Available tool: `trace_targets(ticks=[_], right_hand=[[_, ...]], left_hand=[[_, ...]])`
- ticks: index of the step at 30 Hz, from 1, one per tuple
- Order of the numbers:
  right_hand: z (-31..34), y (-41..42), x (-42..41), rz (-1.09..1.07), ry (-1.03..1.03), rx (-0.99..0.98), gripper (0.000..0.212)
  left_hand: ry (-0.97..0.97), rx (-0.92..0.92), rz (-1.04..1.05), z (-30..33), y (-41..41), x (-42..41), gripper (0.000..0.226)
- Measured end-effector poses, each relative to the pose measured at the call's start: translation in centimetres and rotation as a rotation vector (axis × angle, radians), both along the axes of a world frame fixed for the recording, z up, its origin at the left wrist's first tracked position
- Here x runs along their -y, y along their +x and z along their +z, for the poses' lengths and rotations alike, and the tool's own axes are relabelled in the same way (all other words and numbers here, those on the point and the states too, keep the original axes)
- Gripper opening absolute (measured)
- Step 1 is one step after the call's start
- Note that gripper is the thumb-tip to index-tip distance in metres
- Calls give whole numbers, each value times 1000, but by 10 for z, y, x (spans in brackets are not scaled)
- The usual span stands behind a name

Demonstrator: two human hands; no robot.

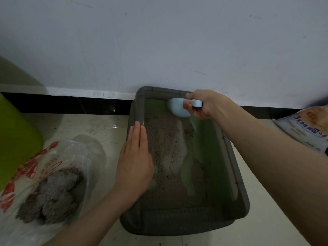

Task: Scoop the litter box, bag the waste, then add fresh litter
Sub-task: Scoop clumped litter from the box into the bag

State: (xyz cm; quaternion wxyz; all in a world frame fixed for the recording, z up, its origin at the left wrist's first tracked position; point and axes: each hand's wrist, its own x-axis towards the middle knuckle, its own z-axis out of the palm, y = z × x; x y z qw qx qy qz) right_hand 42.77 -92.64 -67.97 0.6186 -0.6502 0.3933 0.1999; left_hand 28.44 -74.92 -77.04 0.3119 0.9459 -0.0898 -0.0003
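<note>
Fingers (189,105) of right hand (202,103) grip scoop (177,108); left hand (135,157) flat.

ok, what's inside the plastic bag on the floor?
Inside the plastic bag: grey-brown litter clumps piled at its lower end. Anything beneath the pile is covered.

Litter bag (305,128): "3", "吸"; rest blurred.
</note>
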Motion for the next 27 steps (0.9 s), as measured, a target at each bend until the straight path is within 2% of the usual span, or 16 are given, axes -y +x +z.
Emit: trace_targets(ticks=[8, 20, 23, 27], right_hand=[[-1, 2, -1, -1, 18, 16, 11], [7, 8, 0, -40, 79, 0, 21], [8, 7, -2, -39, 85, 8, 21], [-2, -3, -5, -57, 80, 73, 18]], left_hand=[[-3, 6, -5, 0, 1, 1, 63], [27, 53, 10, -5, 1, 2, 59], [44, 63, 12, -7, 1, 1, 63], [38, 69, 4, -6, 2, 1, 58]])
